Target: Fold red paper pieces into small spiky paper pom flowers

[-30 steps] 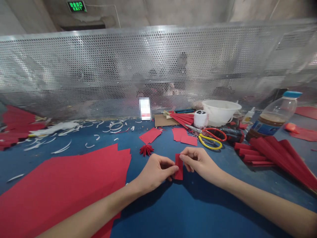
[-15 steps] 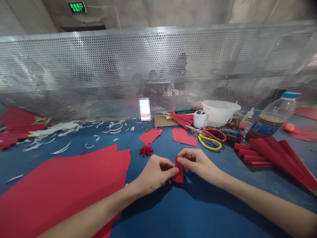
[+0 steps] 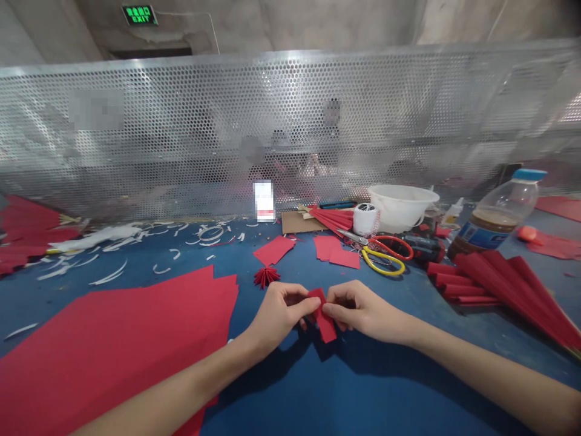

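Observation:
Between my hands is a narrow folded piece of red paper (image 3: 327, 327), tilted with its lower end to the right. My left hand (image 3: 282, 310) pinches its left side between thumb and fingers. From the other side, my right hand (image 3: 358, 307) grips it the same way, thumb on the near face. The fingertips behind the paper are partly hidden. Just beyond my left hand lies a small pleated red paper rosette (image 3: 266, 277). Small red paper rectangles (image 3: 274, 249) lie farther back, with more cut pieces (image 3: 344, 258) to their right.
Large red sheets (image 3: 122, 333) cover the left of the blue table (image 3: 363, 393). Scissors (image 3: 381, 260), a thread spool (image 3: 364, 219), a white bowl (image 3: 402, 209), a bottle (image 3: 499, 212) and folded red paper fans (image 3: 512, 284) stand or lie right. A perforated metal screen (image 3: 181, 133) runs behind.
The folded paper has turned from nearly upright to a slant, its top now leaning left. My left hand has risen slightly along it, while my right thumb has moved lower.

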### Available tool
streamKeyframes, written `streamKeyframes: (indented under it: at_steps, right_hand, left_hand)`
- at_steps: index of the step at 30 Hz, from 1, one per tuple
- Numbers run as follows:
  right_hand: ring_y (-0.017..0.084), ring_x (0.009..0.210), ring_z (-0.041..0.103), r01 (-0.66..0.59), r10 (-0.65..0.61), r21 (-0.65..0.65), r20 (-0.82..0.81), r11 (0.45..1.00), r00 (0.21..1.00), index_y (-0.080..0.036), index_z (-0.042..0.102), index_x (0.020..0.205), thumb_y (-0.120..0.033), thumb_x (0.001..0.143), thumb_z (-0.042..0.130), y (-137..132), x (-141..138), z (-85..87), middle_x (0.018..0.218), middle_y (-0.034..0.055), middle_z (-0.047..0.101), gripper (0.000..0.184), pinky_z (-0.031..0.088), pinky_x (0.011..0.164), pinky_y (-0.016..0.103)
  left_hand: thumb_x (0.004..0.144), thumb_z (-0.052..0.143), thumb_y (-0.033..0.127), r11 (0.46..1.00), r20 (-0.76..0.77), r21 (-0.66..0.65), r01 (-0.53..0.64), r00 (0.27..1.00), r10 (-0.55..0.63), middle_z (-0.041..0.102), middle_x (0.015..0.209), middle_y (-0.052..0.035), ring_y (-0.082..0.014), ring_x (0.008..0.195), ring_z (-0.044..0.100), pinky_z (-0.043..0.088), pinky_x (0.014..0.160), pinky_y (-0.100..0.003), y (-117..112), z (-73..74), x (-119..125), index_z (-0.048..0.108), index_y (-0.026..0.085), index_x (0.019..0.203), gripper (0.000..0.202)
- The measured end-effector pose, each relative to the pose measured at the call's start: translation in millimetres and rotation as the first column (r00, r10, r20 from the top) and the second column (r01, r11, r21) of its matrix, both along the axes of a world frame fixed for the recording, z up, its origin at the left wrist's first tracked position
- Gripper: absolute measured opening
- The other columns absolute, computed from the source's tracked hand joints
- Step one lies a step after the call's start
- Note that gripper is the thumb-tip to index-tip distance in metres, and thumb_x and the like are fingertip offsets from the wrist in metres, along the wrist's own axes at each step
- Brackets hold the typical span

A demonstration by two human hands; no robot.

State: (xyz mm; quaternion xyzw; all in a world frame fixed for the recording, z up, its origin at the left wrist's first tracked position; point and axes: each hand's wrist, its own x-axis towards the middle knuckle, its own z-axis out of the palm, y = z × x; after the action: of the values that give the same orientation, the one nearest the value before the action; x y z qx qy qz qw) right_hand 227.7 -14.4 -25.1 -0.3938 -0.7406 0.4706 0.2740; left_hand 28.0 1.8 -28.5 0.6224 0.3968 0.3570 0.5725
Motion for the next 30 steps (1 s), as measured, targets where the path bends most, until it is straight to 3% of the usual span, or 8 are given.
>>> streamKeyframes:
  at_steps: [7,13,20,23,27,30]
  right_hand:
    - [0.008,0.053,0.038,-0.030,0.030,0.010,0.037,0.999,0.999,-0.015,0.053,0.067,-0.031,0.093,0.053,-1,-1,-2.0,0.058,-0.0040,0.049,0.030,0.028,0.048,0.021]
    - [0.008,0.053,0.031,-0.019,0.019,0.018,0.027,1.000,0.999,-0.015,0.054,0.065,-0.035,0.090,0.057,1,-2,-2.4,0.056,-0.0058,0.040,0.032,0.024,0.046,0.021]
    - [0.007,0.044,0.042,-0.039,0.045,-0.089,0.063,0.995,0.997,-0.015,0.059,0.068,-0.041,0.089,0.057,12,2,2.8,0.051,-0.0040,0.052,0.033,0.033,0.043,0.018]
    - [0.007,0.043,0.045,-0.073,0.081,-0.122,0.057,0.990,0.995,-0.015,0.060,0.070,-0.040,0.087,0.058,18,8,3.1,0.051,-0.0045,0.053,0.031,0.035,0.043,0.017]
    - [0.006,0.044,0.045,-0.228,0.244,-0.167,0.081,0.959,0.966,-0.014,0.062,0.067,-0.033,0.077,0.071,19,14,2.9,0.052,-0.0048,0.055,0.024,0.033,0.043,0.017]
    - [0.006,0.044,0.043,-0.120,0.123,-0.135,0.017,0.984,0.992,-0.015,0.058,0.065,-0.039,0.080,0.069,16,11,3.2,0.050,-0.0049,0.054,0.031,0.032,0.043,0.017]
  left_hand:
    - [0.076,0.072,0.035,0.999,-0.015,0.009,0.031,0.999,-0.031,0.064,0.066,-0.0033,-0.0120,0.054,0.055,0.047,0.052,-0.023,1,2.2,1,0.071,0.011,0.075,0.024]
    - [0.081,0.066,0.037,0.992,-0.098,0.116,0.039,0.995,-0.028,0.064,0.069,-0.0025,-0.0122,0.058,0.054,0.045,0.052,-0.021,0,-1.5,0,0.070,0.014,0.079,0.024]
    - [0.078,0.068,0.040,0.965,-0.068,0.145,-0.219,0.971,0.231,0.066,0.064,-0.0021,-0.0130,0.053,0.054,0.044,0.052,-0.023,0,-0.4,1,0.072,0.014,0.076,0.026]
    - [0.077,0.070,0.041,0.954,-0.051,0.154,-0.259,0.962,0.269,0.069,0.066,-0.0032,-0.0146,0.055,0.057,0.046,0.054,-0.023,2,-3.7,-1,0.074,0.014,0.077,0.028]
    - [0.079,0.068,0.045,0.874,0.016,0.197,-0.445,0.892,0.451,0.072,0.074,-0.0043,-0.0174,0.064,0.063,0.049,0.062,-0.025,8,-9.4,-5,0.074,0.014,0.082,0.031]
    - [0.080,0.067,0.044,0.871,0.025,0.204,-0.448,0.891,0.453,0.072,0.075,-0.0042,-0.0172,0.065,0.064,0.051,0.064,-0.025,7,-6.6,-4,0.073,0.014,0.081,0.030]
